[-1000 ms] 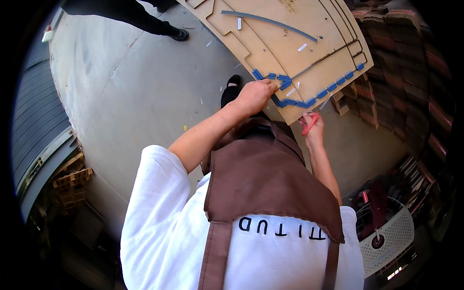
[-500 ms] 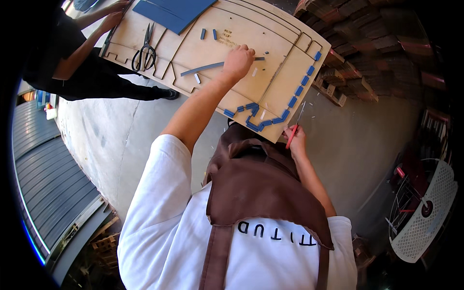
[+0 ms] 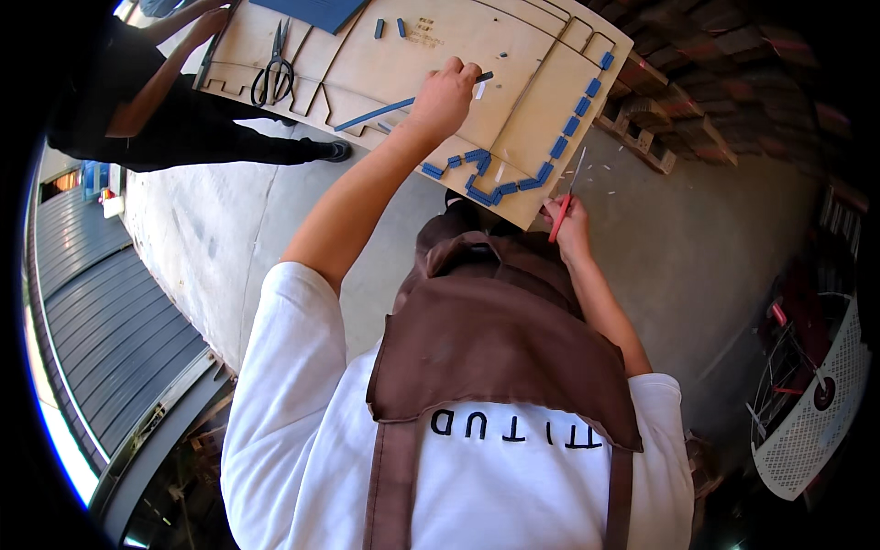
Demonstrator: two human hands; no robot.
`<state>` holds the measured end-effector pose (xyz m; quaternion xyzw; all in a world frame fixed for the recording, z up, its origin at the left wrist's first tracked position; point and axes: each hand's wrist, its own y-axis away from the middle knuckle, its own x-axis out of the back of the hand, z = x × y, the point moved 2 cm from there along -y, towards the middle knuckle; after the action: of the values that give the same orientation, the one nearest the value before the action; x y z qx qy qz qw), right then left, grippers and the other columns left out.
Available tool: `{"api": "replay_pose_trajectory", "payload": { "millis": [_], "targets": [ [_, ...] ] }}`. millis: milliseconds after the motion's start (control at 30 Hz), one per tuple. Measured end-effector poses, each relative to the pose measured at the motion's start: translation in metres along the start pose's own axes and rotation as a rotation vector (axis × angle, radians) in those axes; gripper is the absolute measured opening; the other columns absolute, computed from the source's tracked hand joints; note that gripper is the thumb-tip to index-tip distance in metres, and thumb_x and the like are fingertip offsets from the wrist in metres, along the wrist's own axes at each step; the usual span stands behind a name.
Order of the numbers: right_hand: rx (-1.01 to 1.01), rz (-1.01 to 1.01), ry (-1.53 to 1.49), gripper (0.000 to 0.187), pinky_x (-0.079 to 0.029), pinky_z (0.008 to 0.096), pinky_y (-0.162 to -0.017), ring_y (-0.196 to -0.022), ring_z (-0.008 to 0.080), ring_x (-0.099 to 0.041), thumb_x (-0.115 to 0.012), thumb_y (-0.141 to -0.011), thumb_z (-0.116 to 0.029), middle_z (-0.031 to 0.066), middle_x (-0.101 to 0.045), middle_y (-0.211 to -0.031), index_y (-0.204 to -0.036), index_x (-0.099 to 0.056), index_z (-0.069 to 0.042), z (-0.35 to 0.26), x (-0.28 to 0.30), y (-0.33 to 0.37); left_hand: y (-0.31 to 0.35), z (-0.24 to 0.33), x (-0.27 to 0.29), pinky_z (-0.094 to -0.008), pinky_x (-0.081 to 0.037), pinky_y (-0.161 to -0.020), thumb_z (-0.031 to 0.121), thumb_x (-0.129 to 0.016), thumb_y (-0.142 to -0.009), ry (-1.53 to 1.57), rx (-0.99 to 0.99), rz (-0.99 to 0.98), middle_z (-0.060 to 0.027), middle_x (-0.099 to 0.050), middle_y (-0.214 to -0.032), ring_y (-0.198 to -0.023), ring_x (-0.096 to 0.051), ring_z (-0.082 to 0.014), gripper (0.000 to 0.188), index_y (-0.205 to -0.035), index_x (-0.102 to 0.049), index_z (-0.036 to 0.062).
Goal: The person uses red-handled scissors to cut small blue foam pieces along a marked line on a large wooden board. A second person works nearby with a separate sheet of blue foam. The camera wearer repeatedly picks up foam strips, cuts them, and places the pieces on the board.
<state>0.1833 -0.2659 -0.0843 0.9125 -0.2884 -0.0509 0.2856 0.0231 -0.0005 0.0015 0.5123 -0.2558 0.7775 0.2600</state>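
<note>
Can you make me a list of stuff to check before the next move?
1. Left hand at the strip: ok.
2. Strip gripped firmly: cannot tell, the hand hides the grip.
3. Right hand holding the red scissors: ok.
4. Red scissors away from the left hand: ok, they are beyond the near right corner of the board.
5. Black scissors put away: not ok, they lie on the board.
6. Other person's hands away from the red scissors: ok, at the far left end.
</note>
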Motion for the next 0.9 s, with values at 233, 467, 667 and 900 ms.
{"api": "replay_pose_trajectory", "payload": {
  "millis": [233,467,667,900],
  "targets": [
    [0.023,-0.047,-0.055,0.023,-0.05,0.026,-0.062,-0.069,0.0113,-0.059,-0.072,-0.085,-0.016,0.0034,-0.06,-0.079,-0.084,-0.051,-0.006,0.0,-0.001,-0.003,0.128,0.037,0.016,-0.0457,-0.048,-0.078,0.007,-0.058,-0.083,0.418,0.33,-0.049,-0.0206,-0.06,-0.091,-0.087,-0.059,-0.04,0.017,-0.098,-0.056,0.0002],
    [0.01,-0.113,-0.09,0.022,-0.049,0.0256,-0.062,-0.068,0.0115,-0.059,-0.071,-0.086,-0.015,0.003,-0.059,-0.079,-0.085,-0.051,-0.006,-0.003,0.002,-0.002,0.169,0.071,-0.018,-0.0408,-0.05,-0.075,0.01,-0.062,-0.085,0.485,0.564,0.02,-0.0186,-0.062,-0.094,-0.084,-0.062,-0.035,0.016,-0.097,-0.058,-0.0004],
    [0.028,-0.104,-0.11,0.024,-0.048,0.0254,-0.06,-0.065,0.0113,-0.057,-0.071,-0.085,-0.016,0.0028,-0.058,-0.076,-0.084,-0.05,-0.005,-0.001,0.003,-0.003,0.167,0.076,-0.026,-0.043,-0.049,-0.078,0.011,-0.061,-0.086,0.42,0.533,0.022,-0.0201,-0.062,-0.097,-0.089,-0.06,-0.0393,0.017,-0.098,-0.058,-0.0003],
    [0.039,-0.089,-0.097,0.024,-0.047,0.0249,-0.059,-0.064,0.0109,-0.056,-0.072,-0.085,-0.016,0.0038,-0.06,-0.075,-0.083,-0.051,-0.005,0.002,0.002,-0.004,0.167,0.073,-0.034,-0.0445,-0.049,-0.078,0.012,-0.06,-0.087,0.382,0.51,0.035,-0.0203,-0.061,-0.096,-0.089,-0.06,-0.0402,0.017,-0.098,-0.058,0.0005]
  ]
}}
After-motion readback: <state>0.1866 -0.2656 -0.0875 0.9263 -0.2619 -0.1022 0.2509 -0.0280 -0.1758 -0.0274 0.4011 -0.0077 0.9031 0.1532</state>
